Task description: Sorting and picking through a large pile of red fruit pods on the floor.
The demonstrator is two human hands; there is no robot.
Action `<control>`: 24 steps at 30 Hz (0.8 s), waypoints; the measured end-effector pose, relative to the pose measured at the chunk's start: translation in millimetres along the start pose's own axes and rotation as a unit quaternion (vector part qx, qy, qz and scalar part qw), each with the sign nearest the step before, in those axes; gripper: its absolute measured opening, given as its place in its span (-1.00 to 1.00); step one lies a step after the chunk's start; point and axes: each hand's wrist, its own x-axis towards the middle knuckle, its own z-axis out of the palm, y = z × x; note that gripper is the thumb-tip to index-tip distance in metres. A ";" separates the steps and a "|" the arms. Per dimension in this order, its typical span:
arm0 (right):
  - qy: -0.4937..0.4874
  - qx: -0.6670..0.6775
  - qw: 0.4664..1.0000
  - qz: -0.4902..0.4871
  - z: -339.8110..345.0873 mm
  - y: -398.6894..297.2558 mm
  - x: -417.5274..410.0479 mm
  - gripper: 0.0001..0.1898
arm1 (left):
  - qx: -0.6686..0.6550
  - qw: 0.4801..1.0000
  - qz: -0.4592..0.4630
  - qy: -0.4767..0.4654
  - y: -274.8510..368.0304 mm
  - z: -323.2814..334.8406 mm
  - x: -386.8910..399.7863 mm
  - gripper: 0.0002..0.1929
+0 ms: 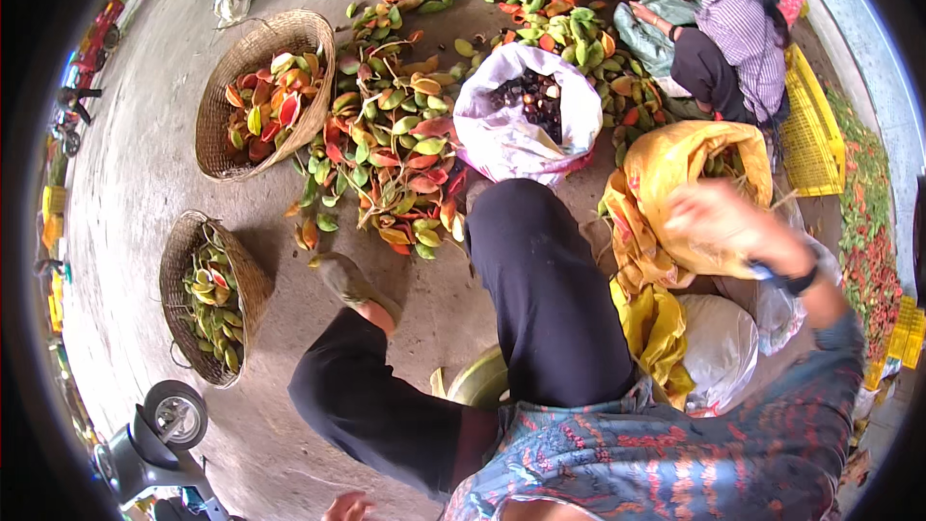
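My right hand [712, 221], blurred by motion, is over the yellow plastic sack [669, 166]; its fingers are too smeared to tell if they hold anything. Inside that sack, stems and pods [725, 163] show at the mouth. Only the fingers of my left hand [349, 506] appear, at the bottom edge beside my lap. Beyond my raised knee stands a white woven sack [477, 119] with its rim rolled down, holding dark brown seeds [532, 101]. A heap of green, orange and red seed pods [394, 159] lies on the floor left of it.
A large woven basket [210, 123] holds split red-orange pods; a smaller one [257, 282] has greener pods. Another person [741, 43] sits at the far right, one arm stretched to the heap, beside a yellow crate [814, 130]. A motor scooter [155, 449] stands at lower left.
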 end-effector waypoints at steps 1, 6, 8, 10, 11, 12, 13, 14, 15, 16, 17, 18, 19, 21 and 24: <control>0.011 0.105 0.994 -0.016 -36.6 -20.0 -23.2 -0.83 | 0.083 0.995 -0.052 -0.026 26.4 -0.8 -39.6 -0.32; -0.041 0.084 0.993 -0.071 -135.0 -172.1 -10.5 -0.69 | 0.292 0.933 0.202 0.053 106.1 18.0 -6.4 -0.54; -0.010 0.059 0.992 -0.107 -107.2 -209.6 70.1 -0.70 | 0.257 0.911 0.314 0.078 126.6 8.7 14.8 -0.64; 0.009 0.025 0.990 -0.141 -90.5 -223.8 137.5 -0.66 | 0.068 0.956 0.285 0.019 137.0 9.2 16.8 -0.63; -0.109 -0.271 0.885 -0.362 -101.0 -203.9 172.6 -0.66 | 0.023 0.957 0.276 0.082 142.9 11.3 14.7 -0.55; -0.157 -0.154 0.880 -0.420 -88.1 -191.5 203.5 -0.62 | 0.004 0.955 0.281 0.097 141.4 1.9 4.4 -0.49; -0.208 -0.034 0.860 -0.466 -70.4 -181.9 229.2 -0.57 | -0.012 0.951 0.279 0.130 135.6 -8.7 -10.5 -0.50; -0.175 0.027 0.920 -0.350 -50.9 -176.5 237.9 -0.68 | -0.027 0.947 0.269 0.174 124.0 -21.1 -27.8 -0.50; -0.134 0.074 0.962 -0.226 -38.1 -168.7 236.8 -0.71 | -0.042 0.942 0.252 0.220 104.7 -31.9 -48.4 -0.51; -0.163 0.114 0.963 -0.182 -35.7 -156.6 235.1 -0.73 | -0.057 0.937 0.225 0.260 81.5 -39.5 -72.9 -0.52; -0.189 0.151 0.961 -0.133 -34.5 -145.6 235.5 -0.74 | -0.077 0.931 0.202 0.294 56.1 -40.1 -88.5 -0.52; -0.261 0.177 0.944 -0.094 -8.9 -129.9 246.1 -0.75 | -0.088 0.917 0.153 0.357 30.2 -36.4 -129.2 -0.53; -0.306 0.189 0.932 -0.050 6.3 -119.6 249.1 -0.77 | -0.098 0.906 0.121 0.393 6.8 -35.6 -153.2 -0.53; -0.356 0.153 0.921 -0.036 52.1 -80.0 260.2 -0.73 | -0.117 0.890 0.089 0.433 -30.8 -41.6 -172.5 -0.54; -0.418 0.134 0.893 -0.096 131.7 -11.4 310.7 -0.77 | -0.146 0.866 0.053 0.476 -76.7 -37.5 -194.6 -0.56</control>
